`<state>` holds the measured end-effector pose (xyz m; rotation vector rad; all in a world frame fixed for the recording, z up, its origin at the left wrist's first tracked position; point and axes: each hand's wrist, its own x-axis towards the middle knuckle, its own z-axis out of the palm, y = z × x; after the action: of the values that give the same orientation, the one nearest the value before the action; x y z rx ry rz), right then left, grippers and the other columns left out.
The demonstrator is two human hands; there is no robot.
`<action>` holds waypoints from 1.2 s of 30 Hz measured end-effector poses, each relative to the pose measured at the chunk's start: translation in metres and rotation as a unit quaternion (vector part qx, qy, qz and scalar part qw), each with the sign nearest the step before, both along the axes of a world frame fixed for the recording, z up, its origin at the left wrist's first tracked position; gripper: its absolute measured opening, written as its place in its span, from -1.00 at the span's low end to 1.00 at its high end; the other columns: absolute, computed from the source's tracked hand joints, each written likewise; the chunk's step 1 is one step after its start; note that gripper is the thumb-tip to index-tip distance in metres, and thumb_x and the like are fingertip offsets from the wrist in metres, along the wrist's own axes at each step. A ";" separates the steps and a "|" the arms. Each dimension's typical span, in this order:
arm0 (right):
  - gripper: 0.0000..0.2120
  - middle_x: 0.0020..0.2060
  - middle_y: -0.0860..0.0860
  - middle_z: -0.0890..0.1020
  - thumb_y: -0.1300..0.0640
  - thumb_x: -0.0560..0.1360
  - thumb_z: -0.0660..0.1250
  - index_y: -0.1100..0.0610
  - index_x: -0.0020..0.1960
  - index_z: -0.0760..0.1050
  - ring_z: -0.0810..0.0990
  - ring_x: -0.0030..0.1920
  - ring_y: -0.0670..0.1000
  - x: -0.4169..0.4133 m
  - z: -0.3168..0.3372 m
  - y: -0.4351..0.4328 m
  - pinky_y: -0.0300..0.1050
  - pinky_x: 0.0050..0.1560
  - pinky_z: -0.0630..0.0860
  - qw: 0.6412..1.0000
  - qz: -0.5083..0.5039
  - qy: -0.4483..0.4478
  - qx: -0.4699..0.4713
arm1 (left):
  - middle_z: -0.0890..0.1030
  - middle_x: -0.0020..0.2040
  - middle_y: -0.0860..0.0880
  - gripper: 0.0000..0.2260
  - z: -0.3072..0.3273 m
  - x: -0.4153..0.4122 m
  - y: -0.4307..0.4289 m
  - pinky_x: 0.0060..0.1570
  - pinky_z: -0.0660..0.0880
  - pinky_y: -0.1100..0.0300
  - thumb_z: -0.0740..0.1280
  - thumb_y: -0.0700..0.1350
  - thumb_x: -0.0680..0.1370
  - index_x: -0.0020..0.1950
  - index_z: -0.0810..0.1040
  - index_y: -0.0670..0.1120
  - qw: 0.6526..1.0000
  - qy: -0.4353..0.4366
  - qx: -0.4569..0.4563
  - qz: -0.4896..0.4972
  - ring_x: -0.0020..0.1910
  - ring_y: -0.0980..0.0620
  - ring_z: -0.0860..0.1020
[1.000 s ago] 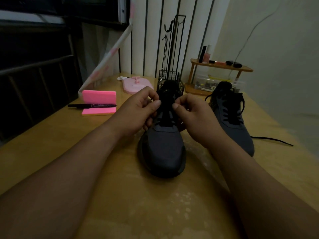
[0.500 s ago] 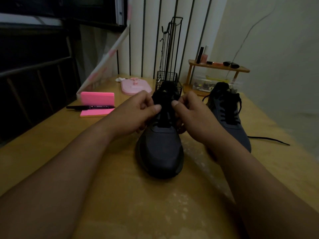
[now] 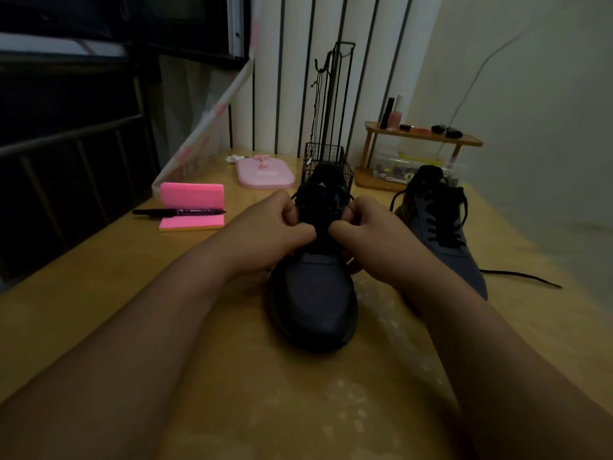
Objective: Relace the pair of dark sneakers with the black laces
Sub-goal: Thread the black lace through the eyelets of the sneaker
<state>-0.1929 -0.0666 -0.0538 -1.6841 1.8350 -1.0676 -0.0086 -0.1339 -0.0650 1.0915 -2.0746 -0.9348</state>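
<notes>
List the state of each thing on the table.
Near sneaker, upright, toe toward the camera, being laced.
Its lace, pinched by both hands.
Left hand, curled, pinching.
Right hand, curled, pinching.
Far sneaker, laced, one lace end trailing on the table.
Marker, lying across pink notes.

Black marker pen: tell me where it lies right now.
In the head view the black marker pen lies on the left of the wooden table, across the pink sticky-note pad, left of the left hand.

Plenty of open worktop (image 3: 109, 287) left of the near sneaker (image 3: 315, 303). Right side's tight: second sneaker (image 3: 444, 237) sits just beside it, loose lace (image 3: 520, 277) trailing out. Straight behind, a wire basket (image 3: 326, 157) blocks.
</notes>
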 end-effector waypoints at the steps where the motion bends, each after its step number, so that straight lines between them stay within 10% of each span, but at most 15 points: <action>1: -0.72 -0.08 0.20 0.64 0.02 0.55 0.39 0.19 0.09 0.44 0.67 -0.09 0.20 -0.001 0.000 0.000 0.23 -0.12 0.66 1.000 0.002 -0.020 0.004 | 0.56 -0.28 -0.01 -0.76 -0.001 -0.001 0.000 -0.30 0.43 0.06 0.43 0.01 0.54 0.07 0.48 -0.08 1.000 0.015 -0.002 -0.004 -0.36 0.08 0.49; 19: -0.62 -0.21 0.04 0.62 -0.17 0.60 0.38 0.16 0.07 0.46 0.61 -0.27 0.01 0.004 -0.002 -0.003 -0.06 -0.29 0.59 0.997 -0.017 -0.074 0.028 | 0.55 -0.17 -0.02 -0.65 -0.005 -0.011 0.000 -0.26 0.40 0.13 0.37 0.15 0.61 0.09 0.51 -0.14 0.996 0.060 0.025 0.053 -0.20 0.06 0.50; 30: -0.68 -0.32 0.21 0.57 0.02 0.59 0.31 0.16 -0.27 0.44 0.61 -0.23 0.28 0.010 -0.002 -0.007 0.28 -0.21 0.59 0.994 -0.058 0.071 -0.054 | 0.55 -0.31 -0.10 -0.71 0.001 -0.012 -0.001 -0.29 0.39 0.01 0.35 0.00 0.58 -0.26 0.53 -0.14 0.990 -0.047 -0.103 0.079 -0.26 -0.10 0.52; 36: -0.69 -0.21 0.11 0.60 -0.04 0.72 0.21 0.18 0.03 0.55 0.60 -0.21 0.07 -0.005 0.000 0.004 0.06 -0.16 0.57 0.995 0.050 -0.087 0.028 | 0.54 -0.28 -0.02 -0.61 0.002 0.006 -0.003 -0.25 0.42 0.11 0.24 0.23 0.67 -0.04 0.56 -0.08 0.998 0.031 0.036 -0.031 -0.36 0.09 0.49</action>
<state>-0.1978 -0.0628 -0.0541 -1.5791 1.6399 -1.0751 -0.0023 -0.1366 -0.0635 1.0266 -2.0494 -1.0667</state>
